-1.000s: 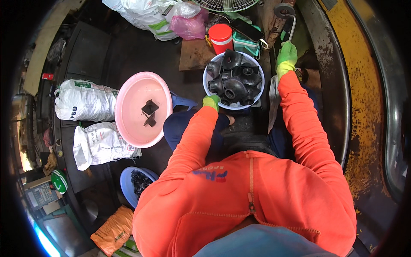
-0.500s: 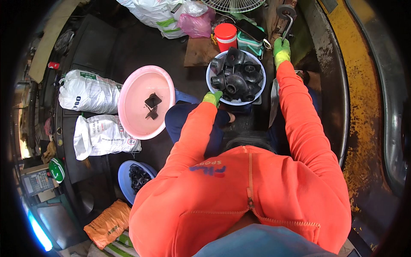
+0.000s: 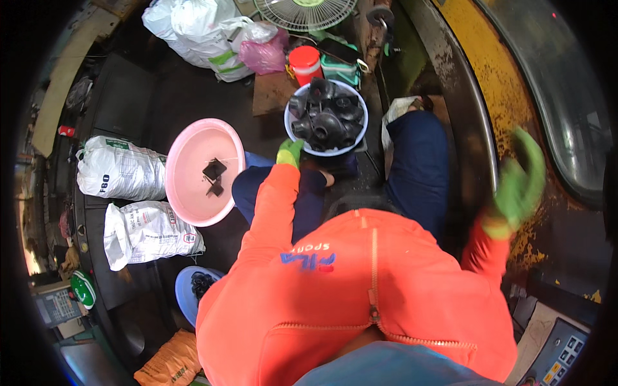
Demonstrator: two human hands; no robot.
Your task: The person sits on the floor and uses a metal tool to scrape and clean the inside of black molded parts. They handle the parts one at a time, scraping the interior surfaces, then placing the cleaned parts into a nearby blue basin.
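Observation:
My left hand (image 3: pixel 290 153), in a green glove, is closed at the near-left rim of a pale blue basin (image 3: pixel 364 128). That basin is heaped with black, hollow, rubber-looking parts (image 3: pixel 328 122). Out to the right, my gloved right hand (image 3: pixel 519 183) is raised beside the yellow machine frame (image 3: pixel 479 48), its fingers stretched out and slightly blurred, holding nothing. To the left stands a pink basin (image 3: pixel 187 204) with a dark square piece (image 3: pixel 214 170) and a smaller dark piece (image 3: pixel 215 188) lying inside.
Behind the parts stand a red-lidded jug (image 3: pixel 304 64) and a fan (image 3: pixel 306 13). A rusty metal post (image 3: pixel 374 45) rises at the back. White sacks (image 3: pixel 122 168) lie left, above a blue basin (image 3: pixel 183 296) of black parts. A button panel (image 3: pixel 560 354) is at lower right.
My right hand has let go of the metal handle at the back and swung right and toward me. My left hand stays at the basin rim. The whole view has shifted.

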